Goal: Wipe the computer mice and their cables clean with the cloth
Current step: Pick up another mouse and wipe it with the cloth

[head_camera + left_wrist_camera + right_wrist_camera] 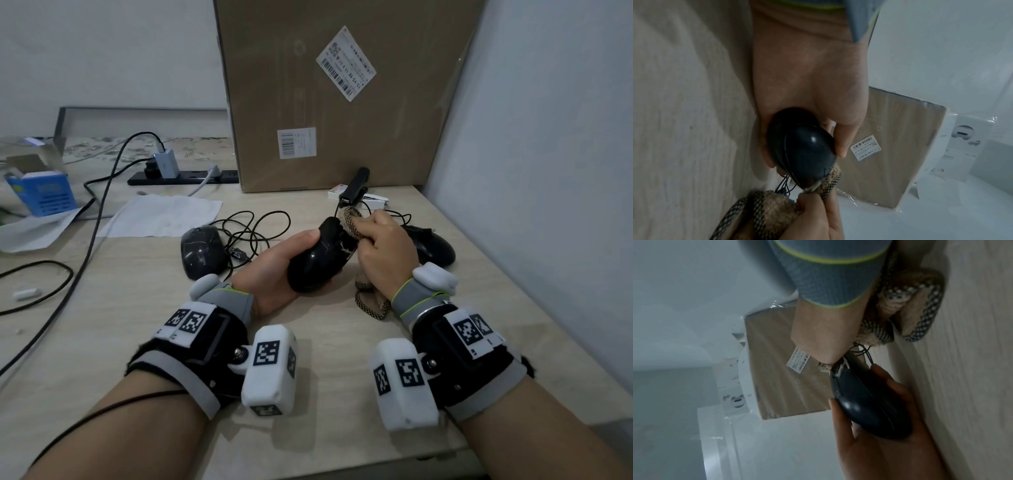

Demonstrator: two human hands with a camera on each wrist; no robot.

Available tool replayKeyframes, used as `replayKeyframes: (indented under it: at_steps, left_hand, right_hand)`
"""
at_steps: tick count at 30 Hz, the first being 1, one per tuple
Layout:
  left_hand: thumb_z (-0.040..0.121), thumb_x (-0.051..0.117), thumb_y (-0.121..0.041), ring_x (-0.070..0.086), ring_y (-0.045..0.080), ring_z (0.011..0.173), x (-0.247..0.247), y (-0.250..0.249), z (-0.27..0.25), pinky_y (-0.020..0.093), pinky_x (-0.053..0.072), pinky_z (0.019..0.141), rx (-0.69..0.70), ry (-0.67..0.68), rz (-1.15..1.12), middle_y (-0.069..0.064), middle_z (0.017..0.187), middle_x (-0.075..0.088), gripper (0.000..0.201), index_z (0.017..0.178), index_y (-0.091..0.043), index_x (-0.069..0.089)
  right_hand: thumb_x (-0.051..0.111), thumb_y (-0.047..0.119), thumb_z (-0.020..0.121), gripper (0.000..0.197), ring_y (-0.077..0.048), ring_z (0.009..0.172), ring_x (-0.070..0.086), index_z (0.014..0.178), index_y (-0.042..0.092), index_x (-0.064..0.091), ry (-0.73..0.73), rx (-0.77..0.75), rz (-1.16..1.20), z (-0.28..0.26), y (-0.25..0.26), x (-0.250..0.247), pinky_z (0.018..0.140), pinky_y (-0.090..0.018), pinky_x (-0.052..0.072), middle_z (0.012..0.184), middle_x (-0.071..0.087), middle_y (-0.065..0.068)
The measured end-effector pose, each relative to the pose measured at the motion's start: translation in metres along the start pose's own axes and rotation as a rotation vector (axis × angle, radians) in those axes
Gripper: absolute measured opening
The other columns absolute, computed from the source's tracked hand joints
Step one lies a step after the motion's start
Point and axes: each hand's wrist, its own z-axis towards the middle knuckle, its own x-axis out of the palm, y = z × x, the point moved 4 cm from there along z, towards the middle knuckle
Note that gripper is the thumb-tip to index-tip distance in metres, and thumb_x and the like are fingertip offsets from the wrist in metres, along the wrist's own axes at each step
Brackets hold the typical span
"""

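Gripping a glossy black mouse [315, 260] tilted just above the desk [137, 325], the left hand [274, 270] curls thumb and fingers around its body. The right hand [385, 253] is closed on a bunched tan checked cloth [351, 222], pressing it against the mouse's front end; the cloth's tail lies on the desk below that wrist. Two other black mice [202, 251] [433, 248] rest on the desk either side, their cables [253, 229] coiled between, before a cardboard box [342, 102].
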Motion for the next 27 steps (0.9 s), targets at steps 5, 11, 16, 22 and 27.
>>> replayKeyframes:
  at_steps: [5,11,16,22,27]
  left_hand:
    - [0.1,0.035,-0.033,0.064,0.02,0.091,0.01,0.003,-0.001,0.031,0.054,0.081,-0.008,0.042,-0.009,0.009,0.102,0.069,0.038,0.12,-0.012,0.059]
    - [0.098,0.037,-0.027,0.057,0.027,0.107,0.004,0.001,0.006,0.043,0.04,0.103,-0.068,-0.045,-0.212,0.018,0.127,0.057,0.043,0.13,-0.005,0.053]
    - [0.098,0.036,-0.024,0.059,0.029,0.111,-0.01,-0.015,0.004,0.039,0.043,0.103,0.075,-0.123,-0.447,0.023,0.129,0.058,0.045,0.133,0.001,0.049]
    - [0.097,0.037,-0.021,0.067,0.025,0.088,-0.019,-0.019,0.005,0.038,0.045,0.092,0.131,-0.171,-0.449,0.016,0.1,0.069,0.035,0.101,-0.002,0.066]
    - [0.097,0.038,-0.018,0.067,0.022,0.083,-0.011,-0.017,0.004,0.037,0.043,0.092,0.112,-0.086,-0.391,0.012,0.092,0.07,0.035,0.088,-0.004,0.069]
  right_hand:
    - [0.039,0.008,0.076,0.048,-0.013,0.079,0.044,0.117,0.016,0.063,-0.03,-0.008,0.022,-0.001,0.004,-0.001,0.067,-0.028,0.041,0.089,0.043,0.0]
    - [0.039,0.006,0.074,0.046,-0.01,0.081,0.044,0.107,0.016,0.069,0.118,-0.15,0.174,-0.007,0.023,0.01,0.072,-0.015,0.037,0.088,0.043,-0.001]
    - [0.043,0.007,0.069,0.038,-0.01,0.076,0.047,0.087,0.013,0.076,0.287,-0.208,0.196,-0.016,0.031,0.022,0.069,-0.026,0.041,0.08,0.041,0.012]
    - [0.042,-0.001,0.07,0.041,-0.007,0.073,0.046,0.096,0.006,0.072,0.054,-0.204,0.288,-0.012,0.032,0.008,0.064,-0.018,0.039,0.08,0.046,0.001]
    - [0.043,0.006,0.07,0.054,-0.005,0.077,0.038,0.123,0.01,0.057,0.03,-0.153,0.159,-0.009,0.025,0.01,0.065,-0.015,0.036,0.093,0.039,0.002]
